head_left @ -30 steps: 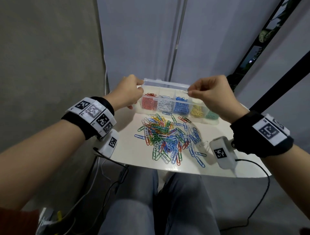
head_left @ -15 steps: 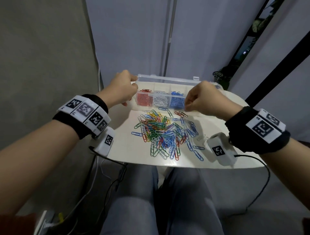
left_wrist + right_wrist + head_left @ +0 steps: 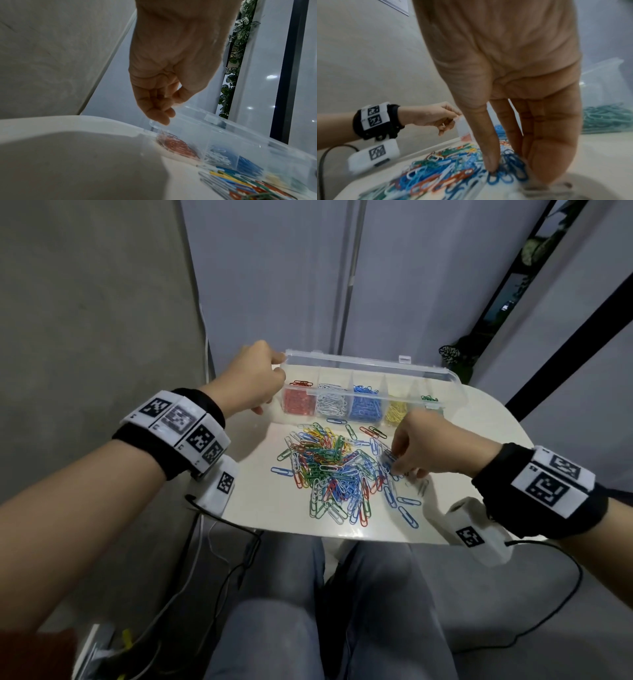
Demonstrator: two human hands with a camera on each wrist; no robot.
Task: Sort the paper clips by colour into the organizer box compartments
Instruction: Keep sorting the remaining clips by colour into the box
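Done so far: five parts of the organizer box are partly filled, with red, white, blue, yellow and green clips, one colour to each part.
Left to do: a big mixed pile of paper clips is seen on the table, so a lot of sorting is judged to be left.
Right hand: the fingertips are pressed down into the blue clips at the near edge of the pile; whether a clip is pinched yet cannot be told.
Left hand: the fingers are curled at the box's left end, and its open lid corner is touched; a firm hold cannot be told.
Box place: it is set just past the right hand's fingertips, on the far side of the pile.
Clip look: thin bent wire with a shiny colour coat, small and light, many lying over one another.
Box look: clear plastic, long, with thin walls between the parts.
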